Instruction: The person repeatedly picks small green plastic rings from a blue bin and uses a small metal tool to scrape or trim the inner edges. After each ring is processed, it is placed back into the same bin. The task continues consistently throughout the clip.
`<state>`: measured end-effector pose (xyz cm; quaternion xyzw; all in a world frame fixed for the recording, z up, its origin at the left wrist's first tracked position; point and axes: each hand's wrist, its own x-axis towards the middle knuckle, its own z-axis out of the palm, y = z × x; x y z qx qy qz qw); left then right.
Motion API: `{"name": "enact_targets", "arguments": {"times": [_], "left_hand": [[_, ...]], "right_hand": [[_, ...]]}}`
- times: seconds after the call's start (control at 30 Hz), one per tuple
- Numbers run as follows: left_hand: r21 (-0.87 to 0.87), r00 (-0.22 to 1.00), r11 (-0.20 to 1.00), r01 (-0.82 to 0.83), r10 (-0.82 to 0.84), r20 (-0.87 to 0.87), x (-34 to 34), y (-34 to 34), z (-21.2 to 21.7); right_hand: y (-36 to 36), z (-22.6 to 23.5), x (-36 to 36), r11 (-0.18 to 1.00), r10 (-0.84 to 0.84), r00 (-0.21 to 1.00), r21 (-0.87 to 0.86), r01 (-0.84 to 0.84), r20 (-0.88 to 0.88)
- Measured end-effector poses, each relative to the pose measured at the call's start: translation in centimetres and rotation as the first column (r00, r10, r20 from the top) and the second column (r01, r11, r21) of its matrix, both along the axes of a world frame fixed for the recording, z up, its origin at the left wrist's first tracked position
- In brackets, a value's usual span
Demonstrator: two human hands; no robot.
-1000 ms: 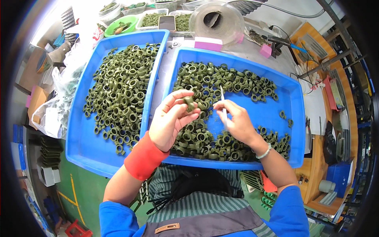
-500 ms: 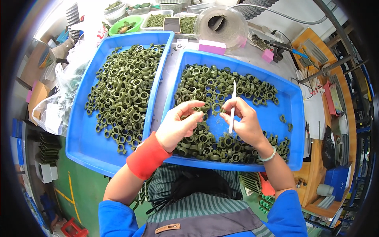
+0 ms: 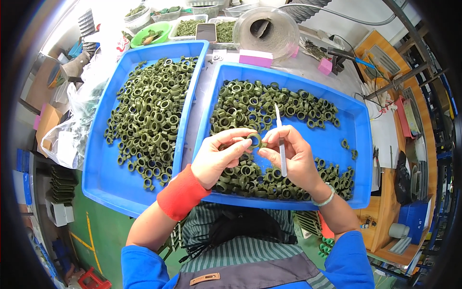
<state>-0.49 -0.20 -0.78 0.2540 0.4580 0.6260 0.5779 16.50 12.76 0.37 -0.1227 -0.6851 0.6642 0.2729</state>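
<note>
A dark green plastic ring point(image 3: 259, 138) is pinched between the thumb and fingers of my left hand point(image 3: 216, 156), which has a red wristband. My right hand point(image 3: 298, 159) grips a slim, pale, pen-shaped knife point(image 3: 283, 164), its pointed end up and away from me. The right thumb and fingertip also meet at the ring's right side, so both hands are at it. Under them, the right blue tray point(image 3: 356, 144) holds many similar rings point(image 3: 248, 180), spread along its far and near sides.
A second blue tray point(image 3: 103, 166) on the left carries a big heap of rings point(image 3: 154, 106). Behind stand a clear funnel-like hood point(image 3: 288, 31), a phone point(image 3: 206, 32), a bright green bowl point(image 3: 163, 25) and tubs of small green parts point(image 3: 190, 29). A plastic bag point(image 3: 72, 139) lies far left.
My hands have come together, and a ring now shows plainly between them. The knife has tipped, its point leaning left. The view has shifted slightly.
</note>
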Motion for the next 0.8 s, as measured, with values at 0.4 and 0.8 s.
{"name": "enact_targets", "arguments": {"times": [0.4,0.8], "left_hand": [[-0.031,0.990,0.999,0.025,-0.021,0.138,-0.05,-0.12,0.53],[-0.005,0.995,1.000,-0.027,0.026,-0.099,0.64,-0.19,0.34]], "right_hand": [[0.25,-0.04,0.25,0.499,-0.073,0.990,0.855,0.143,-0.122],[-0.45,-0.44,-0.10,0.685,-0.160,0.973,0.691,0.233,-0.169]]}}
